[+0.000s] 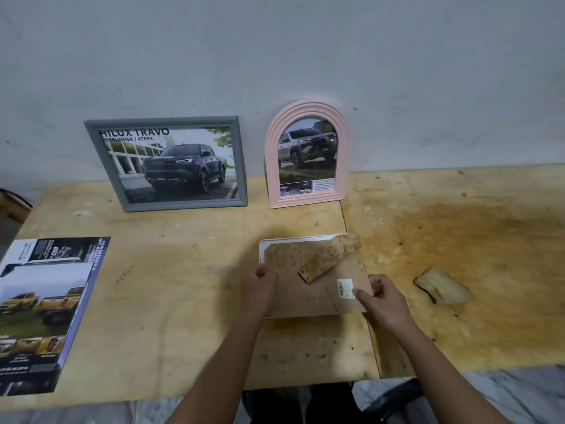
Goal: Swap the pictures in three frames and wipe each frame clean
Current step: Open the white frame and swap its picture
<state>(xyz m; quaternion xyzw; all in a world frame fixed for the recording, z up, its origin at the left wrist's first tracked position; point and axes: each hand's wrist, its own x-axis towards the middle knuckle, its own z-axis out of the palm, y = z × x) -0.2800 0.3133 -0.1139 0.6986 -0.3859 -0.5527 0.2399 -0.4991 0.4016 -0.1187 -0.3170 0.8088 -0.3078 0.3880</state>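
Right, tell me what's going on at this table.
A person grips a brown fibreboard backing board with both hands, left hand on its left edge, right hand at the lower right corner. The board sits askew over a white frame lying face down on the wooden table. A grey rectangular frame and a pink arched frame, both holding truck pictures, lean against the wall. A beige cloth lies to the right.

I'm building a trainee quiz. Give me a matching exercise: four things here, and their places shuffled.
Things: 1 grey frame; 2 pink frame; 3 cloth; 4 backing board.
Places: A held by left hand and right hand; B against the wall, leftmost; C on the table, far right; D against the wall, right of another frame.
Pairs: 1-B; 2-D; 3-C; 4-A.
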